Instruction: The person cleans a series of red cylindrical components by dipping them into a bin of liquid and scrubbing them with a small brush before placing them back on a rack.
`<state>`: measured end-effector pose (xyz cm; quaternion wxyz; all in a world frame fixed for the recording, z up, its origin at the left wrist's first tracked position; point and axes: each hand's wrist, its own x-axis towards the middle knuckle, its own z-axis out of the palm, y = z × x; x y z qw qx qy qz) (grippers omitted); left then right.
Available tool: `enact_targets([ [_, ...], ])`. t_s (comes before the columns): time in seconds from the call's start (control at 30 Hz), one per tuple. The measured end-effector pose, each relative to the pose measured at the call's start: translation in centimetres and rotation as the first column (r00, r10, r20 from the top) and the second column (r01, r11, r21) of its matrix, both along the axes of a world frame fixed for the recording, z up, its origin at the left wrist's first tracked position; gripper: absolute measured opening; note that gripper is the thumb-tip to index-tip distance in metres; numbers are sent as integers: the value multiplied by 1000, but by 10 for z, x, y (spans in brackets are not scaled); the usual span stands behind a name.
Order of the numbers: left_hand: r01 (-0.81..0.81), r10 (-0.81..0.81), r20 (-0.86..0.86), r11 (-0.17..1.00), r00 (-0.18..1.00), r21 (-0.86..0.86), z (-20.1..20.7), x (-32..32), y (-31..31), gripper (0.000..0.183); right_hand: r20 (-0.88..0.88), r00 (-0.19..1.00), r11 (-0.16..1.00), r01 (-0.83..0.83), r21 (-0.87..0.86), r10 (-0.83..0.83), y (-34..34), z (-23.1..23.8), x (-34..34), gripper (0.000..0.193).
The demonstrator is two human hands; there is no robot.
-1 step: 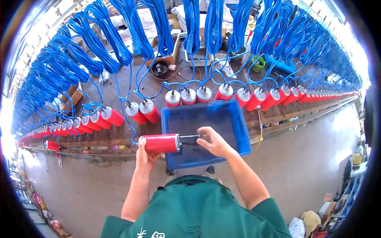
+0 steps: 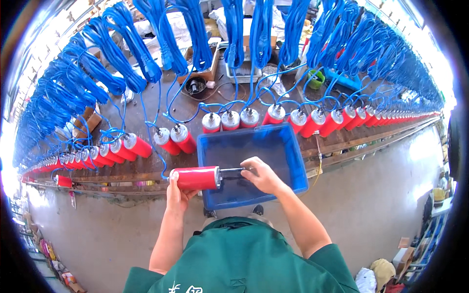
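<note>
A red cylinder (image 2: 196, 178) with metal end caps lies sideways in my left hand (image 2: 179, 190), whose thumb and fingers wrap round its left end. A blue cable runs from that end toward the bench. Out of the cylinder's right end sticks a thin dark rod (image 2: 231, 172). My right hand (image 2: 264, 177) pinches the rod's far end, and the fingers partly hide it. Whether the rod is a tool or part of the cylinder, I cannot tell. Both hands are above a blue plastic bin (image 2: 304, 171), with the cylinder crossing over its left rim.
Along the bench (image 2: 132, 107) stand rows of similar red cylinders (image 2: 315, 124), wired to hanging blue cable coils (image 2: 198, 39). A black bowl (image 2: 195, 86), a cardboard box (image 2: 209, 68) and a green container (image 2: 316, 79) stand farther back. Concrete floor (image 2: 361, 195) lies behind the bin.
The view has shifted very slightly. My right-hand fingers have moved a little on the rod, while my left hand keeps the same hold on the cylinder.
</note>
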<state>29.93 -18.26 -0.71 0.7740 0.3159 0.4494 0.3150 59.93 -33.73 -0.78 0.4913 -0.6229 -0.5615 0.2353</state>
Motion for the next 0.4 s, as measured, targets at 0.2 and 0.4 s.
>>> enact_targets([
  [0.2, 16, -17, -7, 999, 1000, -42, -11, -11, 6, 68, -690, 589, 828, -60, -557, -421, 22, 20, -20, 34],
  [0.4, -51, 50, -55, 999, 997, -13, -19, -2, 5, 87, -699, 714, 885, -340, -317, 24, 6, 4, 9, 54],
])
